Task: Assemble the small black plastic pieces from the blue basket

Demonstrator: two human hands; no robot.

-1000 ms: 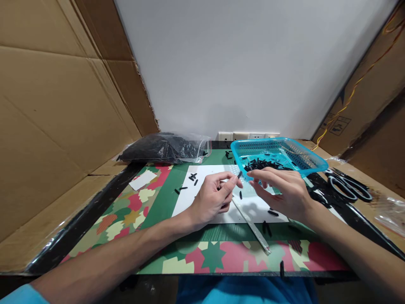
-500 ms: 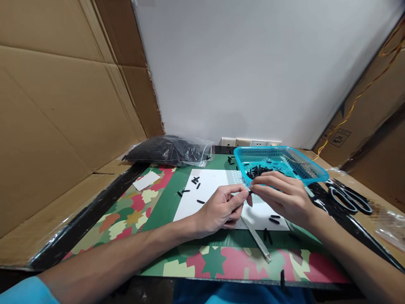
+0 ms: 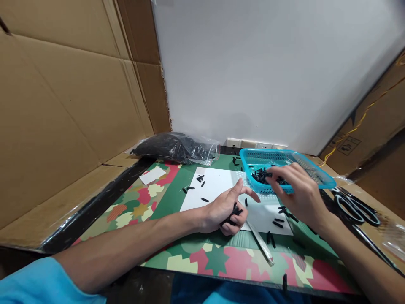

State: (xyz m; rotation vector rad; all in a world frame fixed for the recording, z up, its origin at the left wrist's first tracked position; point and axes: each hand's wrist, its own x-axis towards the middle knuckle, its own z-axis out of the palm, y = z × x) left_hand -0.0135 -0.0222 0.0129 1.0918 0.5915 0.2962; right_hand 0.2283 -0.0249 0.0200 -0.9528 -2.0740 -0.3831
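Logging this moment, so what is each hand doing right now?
Left hand: lower fingers curled shut on small black pieces, index extended.
Right hand: open, fingers spread at the blue basket, nothing visibly held.

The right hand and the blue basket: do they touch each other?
Cannot tell. In the head view the right hand overlaps the blue basket's front rim, fingers spread above the black pieces; neither contact nor gap shows plainly.

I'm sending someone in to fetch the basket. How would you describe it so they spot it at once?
On the patterned mat, look to the far right edge, near the white wall. The basket is a shallow turquoise plastic tray with slotted walls, holding small black pieces; it is the only bright blue container there.
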